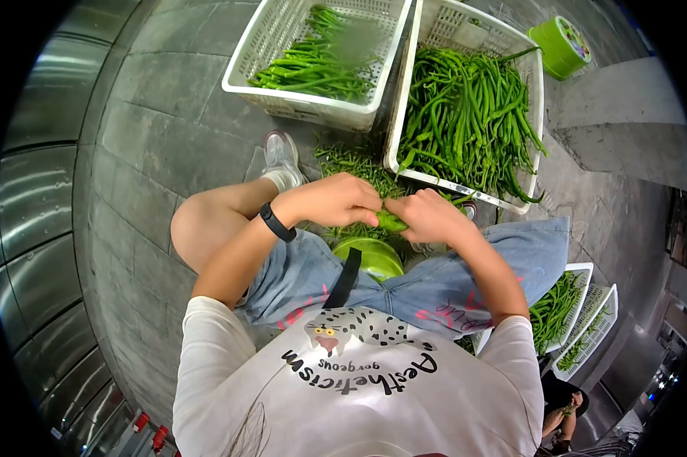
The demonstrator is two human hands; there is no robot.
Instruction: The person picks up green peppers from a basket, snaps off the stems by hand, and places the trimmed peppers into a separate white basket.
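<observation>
Both my hands meet over my knees on one green pepper (390, 222). My left hand (336, 199), with a black band on the wrist, grips its left end. My right hand (429, 216) grips its right end. Directly below the hands sits a green bowl (374, 255) between my legs. A heap of small green stems (358, 164) lies on the floor just beyond the hands.
Two white crates stand ahead: the left crate (282, 95) partly filled with green peppers, the right crate (404, 114) heaped with them. More white crates of peppers (579, 305) stand at my right. A green stool (560, 46) is far right. A steel wall (38, 228) runs along the left.
</observation>
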